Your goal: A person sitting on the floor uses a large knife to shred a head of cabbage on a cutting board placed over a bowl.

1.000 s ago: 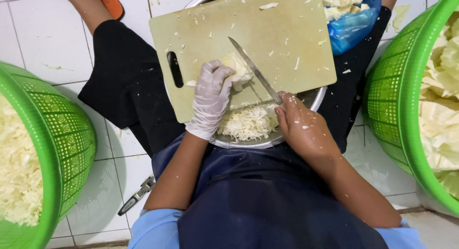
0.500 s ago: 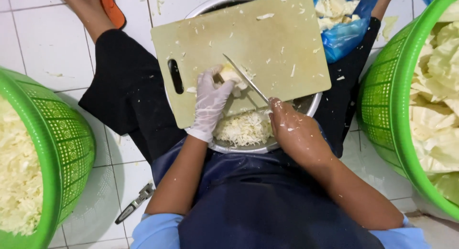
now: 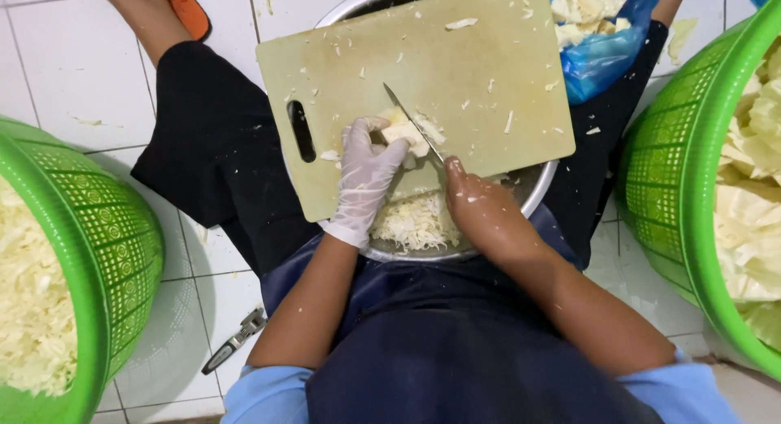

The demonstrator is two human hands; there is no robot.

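My gloved L hand pressing cabbage on board, R hand at 4 o'clock gripping knife, blade touching cabbage.

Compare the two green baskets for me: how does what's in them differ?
The left basket holds finely shredded cabbage; the right basket holds large, flat cabbage pieces. The left one's contents look whiter, the right one's more yellow-green. Both are green mesh plastic baskets standing on the white tiled floor.
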